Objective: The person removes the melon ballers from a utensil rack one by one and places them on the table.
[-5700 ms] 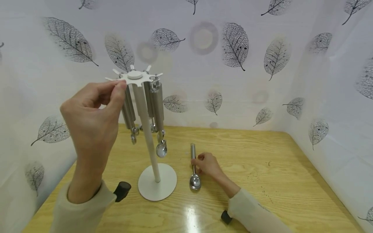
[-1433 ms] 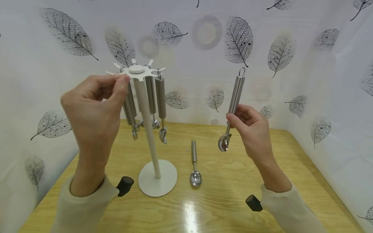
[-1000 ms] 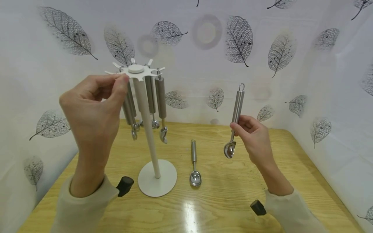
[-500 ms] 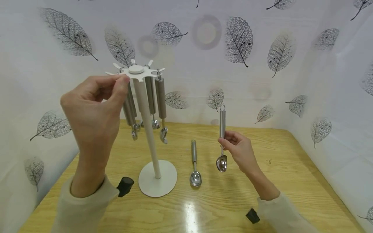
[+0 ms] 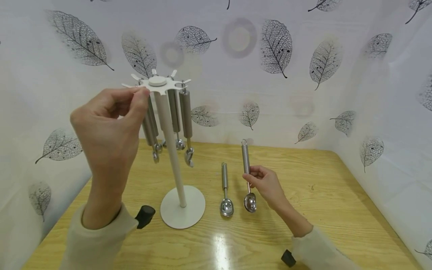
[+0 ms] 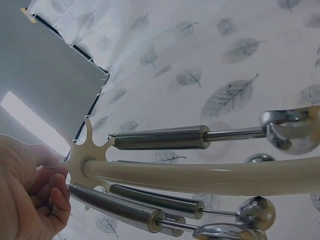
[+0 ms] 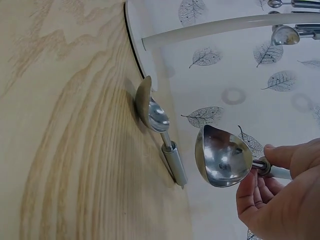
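Note:
A white rotating-style utensil stand rises from a round base, its star-shaped top carrying several hanging steel scoops. At the edge of that top, my left hand pinches one of the arms between thumb and index finger. My right hand grips an ice cream scoop by the lower handle and neck, bowl downward and handle up. In the right wrist view the held scoop's bowl is apart from the tabletop. Another ice cream scoop lies on the table, between the stand's base and the held one.
The wooden table is enclosed by white leaf-print curtains at the back and sides. A hanging scoop dangles on the stand's right side. Black wrist-mounted pieces stick out from both sleeves.
Earlier my right hand let go of the scoop on the table and took another from the stand. Since then it has carried that scoop down and left toward the lying one. My left hand stays put.

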